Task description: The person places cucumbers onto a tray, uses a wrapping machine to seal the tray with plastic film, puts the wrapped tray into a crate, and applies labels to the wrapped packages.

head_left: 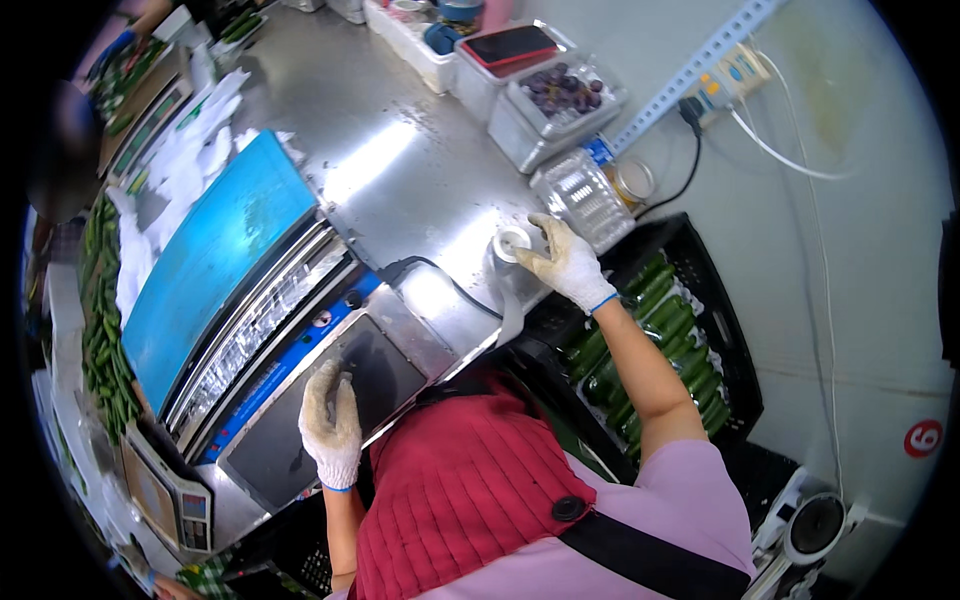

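Note:
My right hand [567,266], in a white knit glove with a yellowish palm coating, is beside a white roll [511,243] on the steel table. Its thumb and fingers are apart at the roll's edge; whether they touch it I cannot tell. A pale strip [510,318] hangs from the roll over the table's front edge. My left hand [331,425], gloved alike, is over the dark plate [275,455] of a film-wrapping machine, fingers stretched out and nothing in them. The machine's blue cover [215,265] and shiny film roll [255,335] lie beyond it.
At my right stands a black crate [735,345] of wrapped cucumbers [655,325]. Clear plastic trays [585,200], a box of grapes [565,92] and a phone [510,46] line the wall. Green vegetables [103,320] and a scale [190,515] are at far left.

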The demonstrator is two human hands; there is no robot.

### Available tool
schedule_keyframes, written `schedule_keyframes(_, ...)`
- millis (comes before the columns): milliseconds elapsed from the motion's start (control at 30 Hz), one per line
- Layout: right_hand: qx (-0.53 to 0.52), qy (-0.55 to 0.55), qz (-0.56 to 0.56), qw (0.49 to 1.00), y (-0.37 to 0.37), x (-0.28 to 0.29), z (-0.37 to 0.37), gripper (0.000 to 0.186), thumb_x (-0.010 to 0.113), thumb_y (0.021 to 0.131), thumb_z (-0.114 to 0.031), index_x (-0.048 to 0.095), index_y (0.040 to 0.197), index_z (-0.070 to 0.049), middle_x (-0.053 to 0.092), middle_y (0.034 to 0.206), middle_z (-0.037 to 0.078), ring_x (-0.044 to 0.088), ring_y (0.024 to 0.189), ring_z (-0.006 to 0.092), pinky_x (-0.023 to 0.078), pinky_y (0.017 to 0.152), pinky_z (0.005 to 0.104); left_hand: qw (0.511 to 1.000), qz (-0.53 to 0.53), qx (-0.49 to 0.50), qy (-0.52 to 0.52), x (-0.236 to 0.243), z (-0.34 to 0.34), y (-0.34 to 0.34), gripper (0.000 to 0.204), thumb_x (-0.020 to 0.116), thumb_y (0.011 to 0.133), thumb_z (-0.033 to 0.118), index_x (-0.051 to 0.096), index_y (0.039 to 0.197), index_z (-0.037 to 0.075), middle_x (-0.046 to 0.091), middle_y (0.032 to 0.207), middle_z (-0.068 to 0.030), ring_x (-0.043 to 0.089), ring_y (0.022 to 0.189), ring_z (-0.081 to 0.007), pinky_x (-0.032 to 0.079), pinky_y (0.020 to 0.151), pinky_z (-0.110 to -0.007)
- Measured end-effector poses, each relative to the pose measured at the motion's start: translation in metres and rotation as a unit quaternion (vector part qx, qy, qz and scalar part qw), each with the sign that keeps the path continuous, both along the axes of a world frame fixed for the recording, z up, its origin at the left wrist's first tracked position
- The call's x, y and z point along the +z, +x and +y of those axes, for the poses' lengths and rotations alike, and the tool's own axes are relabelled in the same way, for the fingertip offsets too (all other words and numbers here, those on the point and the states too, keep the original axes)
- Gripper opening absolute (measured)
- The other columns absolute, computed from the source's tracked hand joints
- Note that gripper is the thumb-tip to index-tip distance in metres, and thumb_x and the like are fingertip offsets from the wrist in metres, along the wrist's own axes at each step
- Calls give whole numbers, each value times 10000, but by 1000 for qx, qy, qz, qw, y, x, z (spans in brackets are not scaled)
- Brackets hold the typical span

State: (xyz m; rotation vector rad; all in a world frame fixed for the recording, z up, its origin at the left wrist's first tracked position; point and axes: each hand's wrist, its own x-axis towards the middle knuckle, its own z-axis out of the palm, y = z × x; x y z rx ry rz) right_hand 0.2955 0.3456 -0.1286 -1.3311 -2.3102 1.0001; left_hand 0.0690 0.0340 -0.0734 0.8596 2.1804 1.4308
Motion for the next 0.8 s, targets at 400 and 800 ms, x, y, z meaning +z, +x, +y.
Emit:
schedule_keyframes(400,170,85,-128,973,-43,-54,16,716,762,742,-327,482,1313,1,536,1255,250,560,1121,403,465,946,442,977,53,193,-74,12,-74,22,145,660,858,60,699,994,26,701,933,-144,696,812,-285,549,719,-332)
schedule_keyframes(800,275,135,-141,941,-69,-54,42,637,711,707,-78,495,1301,5,530,1241,234,511,1182,383,405,1038,414,923,101,362,-86,-31,-141,71,139,637,886,59,681,996,-14,689,891,-125,679,802,-194,533,730,-285)
